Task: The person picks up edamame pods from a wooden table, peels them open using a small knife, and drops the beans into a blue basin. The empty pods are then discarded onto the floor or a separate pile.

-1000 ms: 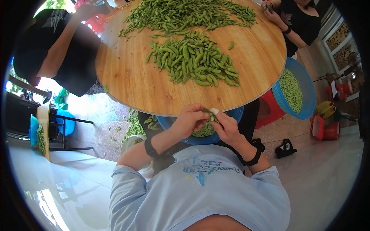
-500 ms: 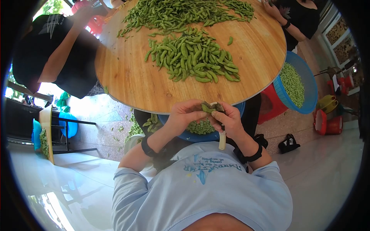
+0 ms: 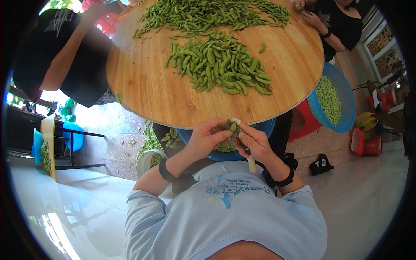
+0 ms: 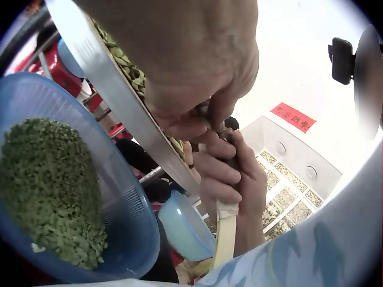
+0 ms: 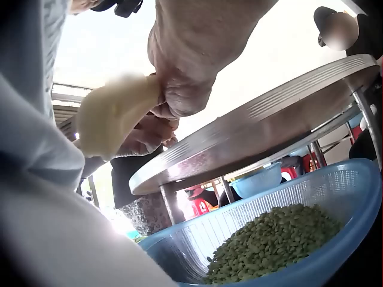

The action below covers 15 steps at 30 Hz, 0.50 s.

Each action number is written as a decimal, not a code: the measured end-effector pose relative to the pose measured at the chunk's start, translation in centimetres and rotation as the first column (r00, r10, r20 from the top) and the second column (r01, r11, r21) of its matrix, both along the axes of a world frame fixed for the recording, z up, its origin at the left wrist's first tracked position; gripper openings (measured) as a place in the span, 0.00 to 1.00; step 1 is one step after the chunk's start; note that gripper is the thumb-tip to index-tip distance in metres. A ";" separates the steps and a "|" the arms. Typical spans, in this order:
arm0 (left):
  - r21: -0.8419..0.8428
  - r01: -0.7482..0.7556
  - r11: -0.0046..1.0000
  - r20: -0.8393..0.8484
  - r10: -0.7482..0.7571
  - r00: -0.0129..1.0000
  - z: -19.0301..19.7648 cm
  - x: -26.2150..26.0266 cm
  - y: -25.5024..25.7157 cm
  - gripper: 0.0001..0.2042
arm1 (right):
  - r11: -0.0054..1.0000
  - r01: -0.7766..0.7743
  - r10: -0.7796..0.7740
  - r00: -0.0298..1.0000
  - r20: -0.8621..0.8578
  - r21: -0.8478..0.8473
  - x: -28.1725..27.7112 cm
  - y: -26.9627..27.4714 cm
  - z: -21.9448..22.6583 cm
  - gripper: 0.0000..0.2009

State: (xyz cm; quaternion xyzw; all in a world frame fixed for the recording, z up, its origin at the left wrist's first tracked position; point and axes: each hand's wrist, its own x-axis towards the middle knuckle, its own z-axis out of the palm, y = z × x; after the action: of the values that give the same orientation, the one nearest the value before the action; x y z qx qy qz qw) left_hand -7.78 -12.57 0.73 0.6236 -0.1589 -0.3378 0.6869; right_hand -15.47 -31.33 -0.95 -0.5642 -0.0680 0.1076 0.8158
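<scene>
In the head view the left hand (image 3: pixel 207 138) pinches a green pod (image 3: pixel 233 127) between thumb and fingers, just past the table's near edge. Close against it, the right hand (image 3: pixel 255 142) has its fingers curled round the same small bunch of pods; a pale strip (image 3: pixel 251 164) hangs from this hand. The strip (image 4: pixel 225 236) also shows in the left wrist view, below the curled right fingers. Under both hands is a blue basket (image 5: pixel 353 179) of shelled green beans (image 5: pixel 272 242). How many pods are held cannot be told.
A round wooden table (image 3: pixel 143 86) bears heaped pods (image 3: pixel 221 65). Another blue basket (image 3: pixel 346 93) of beans stands at the right, and a white bucket (image 3: pixel 143 164) at the lower left. Two people sit at the table's far left and right.
Since half a second ago both hands have lowered slightly and the held pods are turned more upright. The pale strip, hidden a second ago, hangs a little lower. The person at right has raised their hands into view.
</scene>
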 end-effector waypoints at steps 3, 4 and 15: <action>-0.032 -0.049 0.998 -0.038 0.048 0.998 -0.6 -0.3 -0.1 0.07 | 0.999 0.009 -0.008 1.000 -0.016 0.048 -0.2 0.4 0.1 0.22; -0.053 -0.076 0.996 -0.040 0.074 0.996 -0.6 -0.4 -0.1 0.06 | 0.999 0.005 -0.004 1.000 -0.017 0.046 -0.2 0.4 0.0 0.22; -0.056 -0.043 0.998 -0.002 0.043 0.999 -0.7 0.4 0.8 0.07 | 0.961 0.145 -0.079 0.960 0.270 -0.234 0.3 1.0 -0.8 0.18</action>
State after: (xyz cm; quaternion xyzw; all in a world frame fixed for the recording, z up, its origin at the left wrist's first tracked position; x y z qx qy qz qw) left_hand -7.40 -11.72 0.07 0.6070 -0.1547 -0.3188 0.7113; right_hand -15.21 -30.30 -1.78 -0.6752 -0.1269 -0.0055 0.7266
